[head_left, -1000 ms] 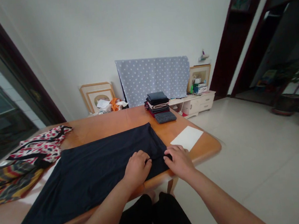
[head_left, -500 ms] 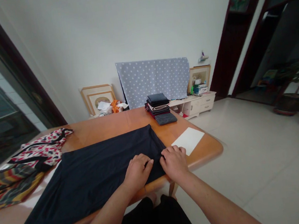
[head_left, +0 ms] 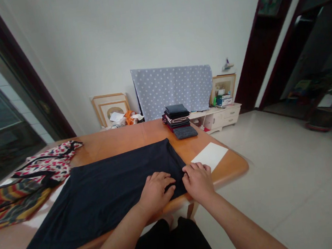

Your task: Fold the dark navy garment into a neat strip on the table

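A dark navy garment (head_left: 107, 191) lies spread flat along the near side of the wooden table, its far left corner reaching over the table's front edge. I cannot tell what kind of garment it is. My left hand (head_left: 157, 188) rests on it near its right end, palm down, fingers loosely stretched and thumb apart. Close beside it, my right hand (head_left: 198, 180) has its fingers curled over the garment's right edge, thumb tucked in toward the cloth. The fingertips of the right hand are partly hidden.
The wooden table (head_left: 119, 135) carries a stack of folded clothes (head_left: 177, 115), a folded dark grey piece (head_left: 185, 132) and a white sheet (head_left: 211, 155). Left lie a patterned garment (head_left: 53, 163) and a striped one (head_left: 15, 201). Behind stands a low white cabinet (head_left: 225, 117).
Both hands have shifted slightly right along the cloth, and the left thumb and fingers look a bit more spread. The view has moved a little; the garment lies much the same.
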The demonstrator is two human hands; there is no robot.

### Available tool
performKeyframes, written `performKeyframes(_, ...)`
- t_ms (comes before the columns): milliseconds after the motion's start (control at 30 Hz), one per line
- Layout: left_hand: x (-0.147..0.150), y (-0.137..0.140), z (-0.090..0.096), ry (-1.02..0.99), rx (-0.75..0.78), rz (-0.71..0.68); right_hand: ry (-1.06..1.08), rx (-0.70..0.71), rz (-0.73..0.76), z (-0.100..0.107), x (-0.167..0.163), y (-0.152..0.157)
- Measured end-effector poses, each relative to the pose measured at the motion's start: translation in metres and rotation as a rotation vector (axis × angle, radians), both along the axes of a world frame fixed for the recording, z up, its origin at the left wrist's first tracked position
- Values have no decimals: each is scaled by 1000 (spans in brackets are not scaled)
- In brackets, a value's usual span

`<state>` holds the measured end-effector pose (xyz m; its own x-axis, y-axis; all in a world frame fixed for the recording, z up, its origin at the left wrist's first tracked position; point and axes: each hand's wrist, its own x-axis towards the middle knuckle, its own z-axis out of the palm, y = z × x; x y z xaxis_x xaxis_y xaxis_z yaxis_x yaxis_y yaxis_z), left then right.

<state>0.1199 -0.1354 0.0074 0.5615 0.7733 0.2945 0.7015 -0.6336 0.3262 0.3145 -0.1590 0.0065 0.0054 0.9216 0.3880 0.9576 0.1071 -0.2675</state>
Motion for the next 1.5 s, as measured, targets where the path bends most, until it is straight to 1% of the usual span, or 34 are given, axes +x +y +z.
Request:
performKeyframes(100, 1, -1, 1, 22, 15, -11, 12, 35, 162, 0, -1, -1)
performKeyframes(167, 1, -3, 2, 37, 19, -15, -4, -2, 234, -3, 0, -1)
performKeyframes(267, -1, -2, 5, 49, 0, -27, -12, -82, 228, -10, 4, -1)
performKeyframes(367, -4, 8, 10, 38, -31, -82, 8, -92, 213, -16, 9, -1)
performKeyframes(433, -4, 22, 12, 31, -20, -93, 27, -81, 215, -17, 10, -1)
performKeyframes(500, -2, 40, 13, 38, 21, -69, 49, -68, 217, -18, 10, -1)
performKeyframes(633, 13, 78, 4, 125, 95, -65, 86, -44, 230, -20, 11, 0)
performKeyframes(733, 25, 103, -7, 238, 81, -83, 117, -38, 248, -21, 12, 2)
performKeyframes(833, 34, 125, -16, 307, 51, -47, 143, -34, 257, -22, 14, 3)
performKeyframes(900, 38, 139, -20, 316, 46, -28, 151, -31, 257, -23, 15, 4)
performKeyframes(1067, 47, 174, -24, 304, 42, -44, 165, -14, 262, -24, 16, 6)
performKeyframes(1133, 49, 190, -24, 277, 52, -14, 176, -4, 268, -26, 17, 7)
performKeyframes(1200, 51, 207, -25, 246, 53, 64, 189, 9, 276, -28, 18, 8)
performKeyframes(1267, 51, 223, -27, 243, 31, 139, 202, 27, 283, -30, 18, 9)
performKeyframes(1333, 52, 237, -29, 265, 2, 163, 211, 47, 285, -34, 19, 11)
performKeyframes(1400, 53, 246, -32, 286, -18, 152, 213, 64, 287, -37, 19, 12)
performKeyframes(1500, 57, 250, -36, 335, -36, 178, 213, 85, 304, -41, 19, 15)
